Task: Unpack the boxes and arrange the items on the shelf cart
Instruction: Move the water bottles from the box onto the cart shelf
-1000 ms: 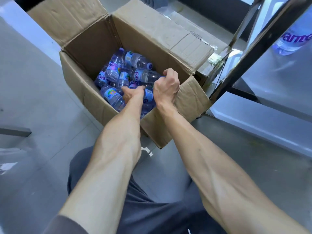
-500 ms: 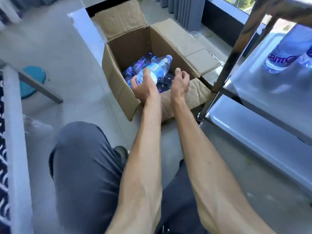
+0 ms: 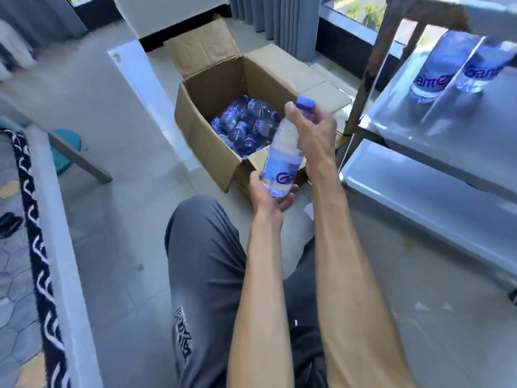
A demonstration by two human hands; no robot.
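Observation:
An open cardboard box sits on the floor ahead, with several small water bottles lying inside. I hold one water bottle with a blue label and purple cap almost upright in front of the box. My left hand cups its base from below. My right hand grips its neck and upper body just under the cap. The metal shelf cart stands to the right, and two bottles stand on its upper shelf.
My knee in grey trousers is below the hands. A white frame with patterned cloth runs down the left side. A teal stool stands at the left. The cart's lower shelf is bare where visible.
The bottle has come out of the box and toward me, turned from lying to nearly upright. My right hand, empty before, now grips its neck; my left has slid to its base.

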